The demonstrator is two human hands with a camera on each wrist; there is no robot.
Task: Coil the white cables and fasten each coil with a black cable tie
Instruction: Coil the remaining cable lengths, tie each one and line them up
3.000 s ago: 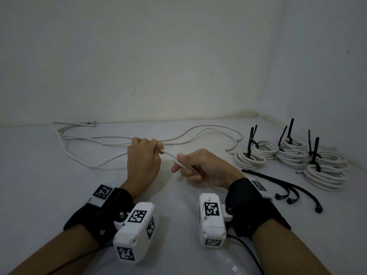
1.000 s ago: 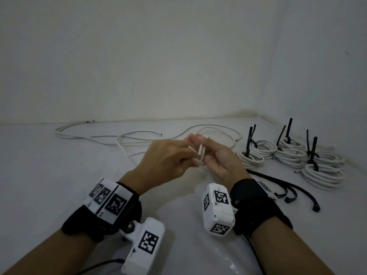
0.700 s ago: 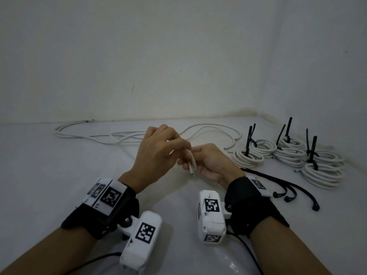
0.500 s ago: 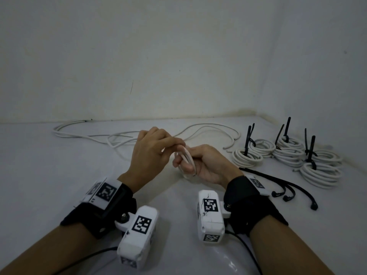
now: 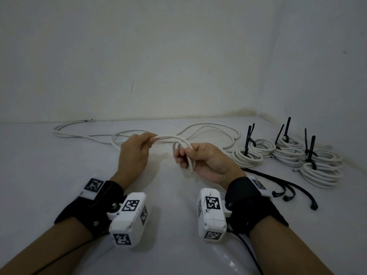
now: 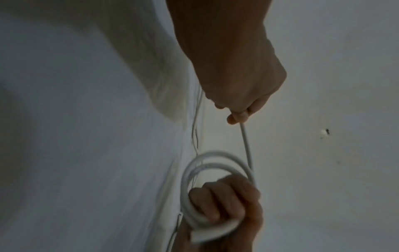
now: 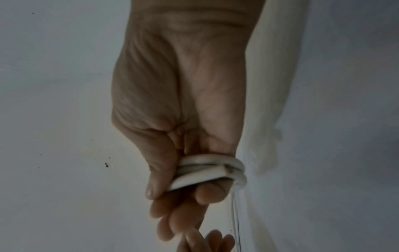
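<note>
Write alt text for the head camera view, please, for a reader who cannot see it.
A person's right hand holds a small started coil of white cable while the left hand grips the strand feeding into it. Tied coils and loose black cable ties lie to the right on the white surface.
</note>
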